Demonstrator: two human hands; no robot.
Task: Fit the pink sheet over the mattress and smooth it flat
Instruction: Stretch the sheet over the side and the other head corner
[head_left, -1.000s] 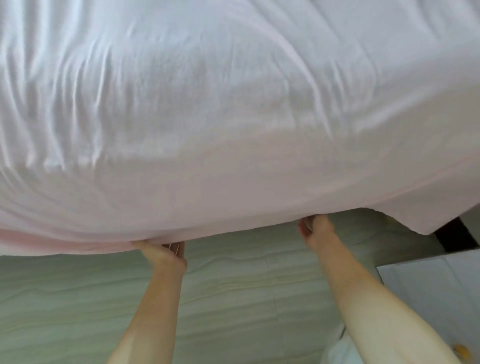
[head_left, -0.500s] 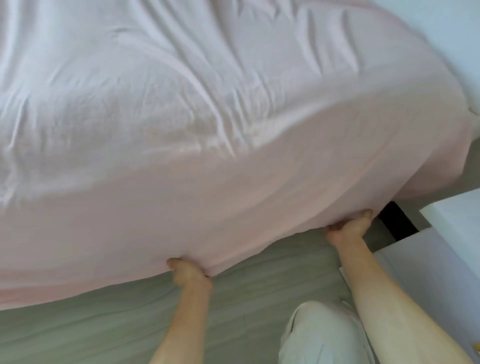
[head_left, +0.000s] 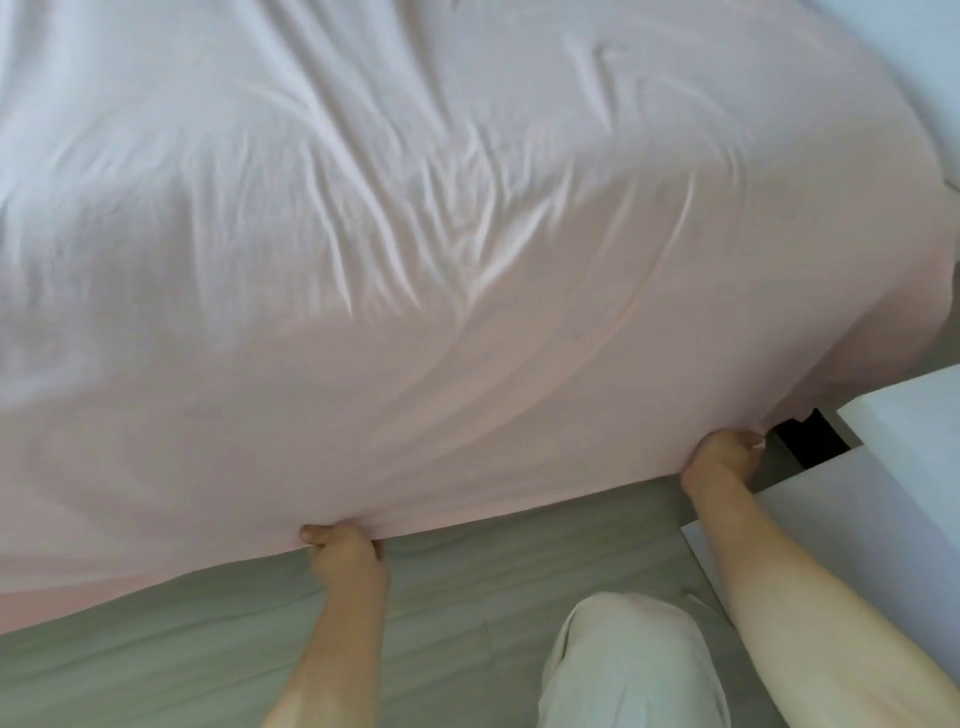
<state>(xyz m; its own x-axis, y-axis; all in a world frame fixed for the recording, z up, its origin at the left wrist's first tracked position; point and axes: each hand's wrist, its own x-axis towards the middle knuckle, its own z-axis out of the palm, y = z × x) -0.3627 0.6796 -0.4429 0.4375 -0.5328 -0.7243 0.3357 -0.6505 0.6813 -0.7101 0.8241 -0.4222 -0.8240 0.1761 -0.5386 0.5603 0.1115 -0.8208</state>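
Right hand shifted cornerward, left hand gripping creased, somewhat blurred pink sheet

Pale grey-green floor runs across the bottom of the view, streaked with soft wavy lines, and a thin seam cuts through it. At the right edge stands a white cabinet, its flat top bright. A dark gap opens just behind its near corner. Upper right, a pale wall. Daylight is soft and even.
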